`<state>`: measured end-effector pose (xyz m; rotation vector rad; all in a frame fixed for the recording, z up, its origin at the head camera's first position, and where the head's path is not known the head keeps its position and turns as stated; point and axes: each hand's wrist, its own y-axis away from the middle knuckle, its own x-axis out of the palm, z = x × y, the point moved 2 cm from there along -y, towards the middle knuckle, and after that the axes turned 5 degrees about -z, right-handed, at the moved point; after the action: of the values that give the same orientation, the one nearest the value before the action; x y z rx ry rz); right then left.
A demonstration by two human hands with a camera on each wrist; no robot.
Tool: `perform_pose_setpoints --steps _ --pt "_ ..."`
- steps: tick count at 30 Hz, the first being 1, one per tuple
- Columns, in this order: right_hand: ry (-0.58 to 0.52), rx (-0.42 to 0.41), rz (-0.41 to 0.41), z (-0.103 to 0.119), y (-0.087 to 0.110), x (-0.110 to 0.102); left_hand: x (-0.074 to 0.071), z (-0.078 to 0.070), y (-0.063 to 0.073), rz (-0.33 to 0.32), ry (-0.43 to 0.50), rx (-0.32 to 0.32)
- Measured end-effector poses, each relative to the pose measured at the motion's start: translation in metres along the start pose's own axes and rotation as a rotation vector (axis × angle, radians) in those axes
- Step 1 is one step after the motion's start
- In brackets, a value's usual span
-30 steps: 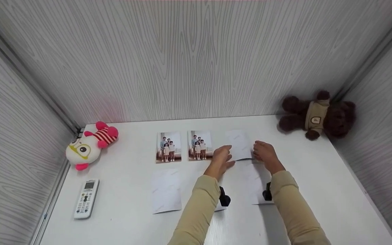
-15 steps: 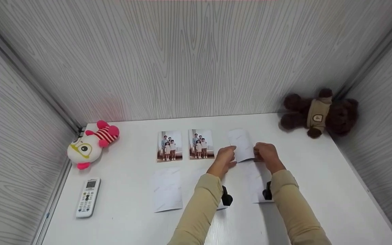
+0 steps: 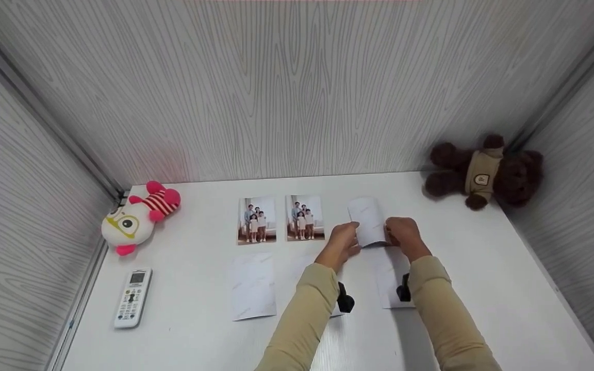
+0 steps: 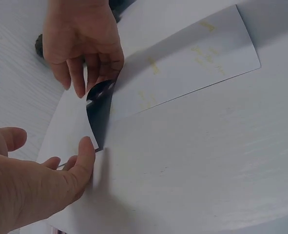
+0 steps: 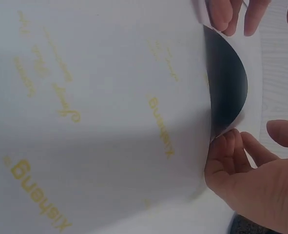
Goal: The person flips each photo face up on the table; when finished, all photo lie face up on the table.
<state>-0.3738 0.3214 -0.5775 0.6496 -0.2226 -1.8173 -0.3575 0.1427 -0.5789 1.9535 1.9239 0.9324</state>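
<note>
In the head view a photo print (image 3: pixel 368 221) lies white back up, bowed upward between both hands. My left hand (image 3: pixel 341 242) holds its left edge and my right hand (image 3: pixel 404 234) its right edge, with bent fingers at the near corners. The right wrist view catches the print's dark underside (image 5: pixel 226 78) arching between the fingertips. Two family photos (image 3: pixel 257 220), (image 3: pixel 304 218) lie picture up to the left. Nearer lie white-backed prints: one at left (image 3: pixel 253 288), one partly under the left forearm, and one at right (image 3: pixel 389 278) bearing faint yellow lettering.
A pink and white plush doll (image 3: pixel 137 219) sprawls at the left, above a white remote control (image 3: pixel 133 298). A brown teddy bear (image 3: pixel 482 172) lies in the back right corner. Grey wood-grain panels (image 3: pixel 286 93) enclose the table (image 3: pixel 194 309).
Both hands have closed in on the white-backed print, their fingers bending at its edges. The print, flatter a second ago, has bowed upward and looks narrower.
</note>
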Motion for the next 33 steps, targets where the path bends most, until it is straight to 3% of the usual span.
perform_pose_setpoints --steps 5,9,17,25,33 --pt "0.133 -0.114 -0.023 -0.002 -0.004 -0.001 0.001 -0.003 0.002 -0.036 -0.068 0.044" --pt "0.176 -0.158 -0.057 0.003 0.0 -0.001 0.003 -0.009 0.006 -0.019 -0.038 0.061" --pt "-0.014 -0.131 0.043 0.013 0.012 -0.002 -0.004 -0.024 0.016 -0.01 -0.117 0.124" --pt "-0.102 -0.137 0.059 0.021 0.019 0.002 -0.016 -0.039 0.019 -0.034 -0.192 0.185" --pt "-0.165 -0.151 0.086 0.038 0.027 0.008 -0.036 -0.056 0.021 -0.02 -0.085 0.225"
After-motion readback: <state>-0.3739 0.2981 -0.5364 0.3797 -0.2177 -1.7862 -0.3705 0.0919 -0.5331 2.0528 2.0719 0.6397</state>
